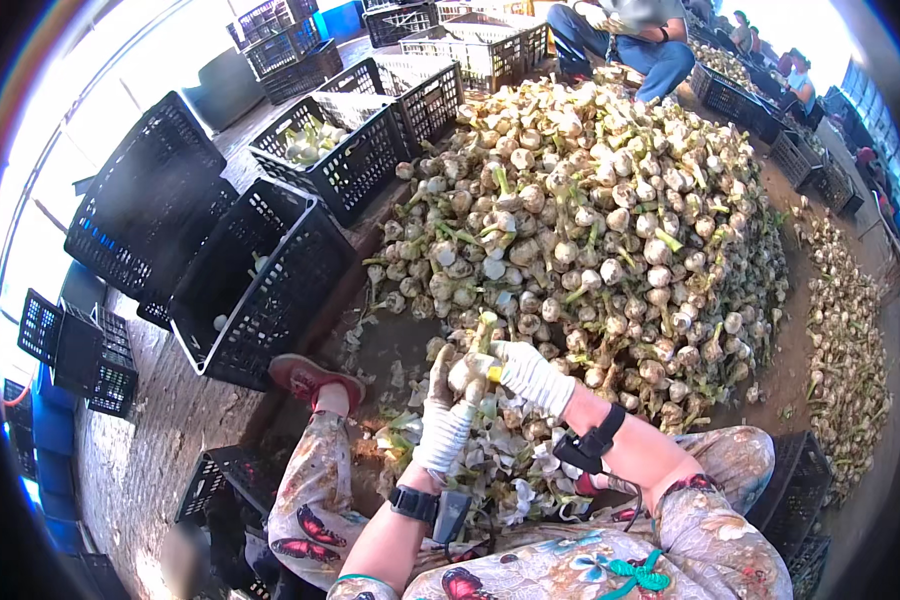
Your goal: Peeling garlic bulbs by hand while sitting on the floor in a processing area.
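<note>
My left hand (pixel 448 409), in a white work glove with a soiled palm and fingers, grips a garlic bulb (pixel 465 375) whose cut green stem points up. Against the bulb's right side is my right hand (pixel 529 375), also gloved, closed on a small tool with a yellow part (pixel 494 373); its blade cannot be made out. Just beyond both hands rises a large heap of garlic bulbs (pixel 570 217) with short stems. Peeled skins and leaf scraps (pixel 521 487) lie below the hands, between my legs.
Black plastic crates (pixel 360 161) stand at the left, one with several trimmed bulbs (pixel 313 141). A tipped crate (pixel 270 300) is near my shoe (pixel 319 381). Another person (pixel 645 52) sits behind the heap. More garlic (pixel 844 360) lies at the right, beside a crate (pixel 791 480).
</note>
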The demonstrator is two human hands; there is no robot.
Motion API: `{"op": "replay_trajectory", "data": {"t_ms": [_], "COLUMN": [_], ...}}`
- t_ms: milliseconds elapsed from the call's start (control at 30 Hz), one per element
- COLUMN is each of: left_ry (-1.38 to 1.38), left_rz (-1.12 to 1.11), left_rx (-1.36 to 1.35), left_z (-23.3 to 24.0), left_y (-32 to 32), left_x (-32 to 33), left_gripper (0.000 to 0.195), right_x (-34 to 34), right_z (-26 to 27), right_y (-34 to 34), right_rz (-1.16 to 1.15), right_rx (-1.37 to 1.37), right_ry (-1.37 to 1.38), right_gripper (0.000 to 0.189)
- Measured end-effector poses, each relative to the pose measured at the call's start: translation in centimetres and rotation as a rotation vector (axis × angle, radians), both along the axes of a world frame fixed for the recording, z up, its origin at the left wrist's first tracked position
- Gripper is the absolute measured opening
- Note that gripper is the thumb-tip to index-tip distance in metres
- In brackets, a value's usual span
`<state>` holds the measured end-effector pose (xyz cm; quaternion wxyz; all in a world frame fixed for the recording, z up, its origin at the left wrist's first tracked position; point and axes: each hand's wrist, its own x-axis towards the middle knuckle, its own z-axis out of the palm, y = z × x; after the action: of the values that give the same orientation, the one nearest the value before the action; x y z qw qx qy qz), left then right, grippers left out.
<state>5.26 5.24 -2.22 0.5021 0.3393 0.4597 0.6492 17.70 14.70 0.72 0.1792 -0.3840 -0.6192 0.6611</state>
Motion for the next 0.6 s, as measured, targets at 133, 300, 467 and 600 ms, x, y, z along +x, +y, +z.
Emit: {"op": "replay_trajectory", "data": {"t_ms": [133, 300, 467, 600], "left_ry": [-0.055, -0.195, -0.142, 0.516], "left_rz": [-0.077, -0.156, -0.223, -0.166], "left_rx": [0.029, -0.022, -0.075, 0.106], "left_z": [1.4, 1.8, 1.9, 1.8], "left_y": [-2.2, -3.8, -4.2, -4.8], "left_x": [-1.4, -2.7, -3.2, -3.2], "left_gripper": [0.057, 0.066, 0.077, 0.077], "right_x": [0.5, 0.9, 1.3, 1.4], "right_z": [1.4, 2.4, 1.6, -0.3], "right_y": [-1.7, -3.6, -3.9, -3.6], "right_rz": [-0.034, -0.004, 0.013, 0.134], "right_rx": [-0.177, -0.268, -0.289, -0.163], "right_ry": [0.129, 0.122, 0.145, 0.052], "right_gripper": [0.032, 0.028, 0.024, 0.024]}}
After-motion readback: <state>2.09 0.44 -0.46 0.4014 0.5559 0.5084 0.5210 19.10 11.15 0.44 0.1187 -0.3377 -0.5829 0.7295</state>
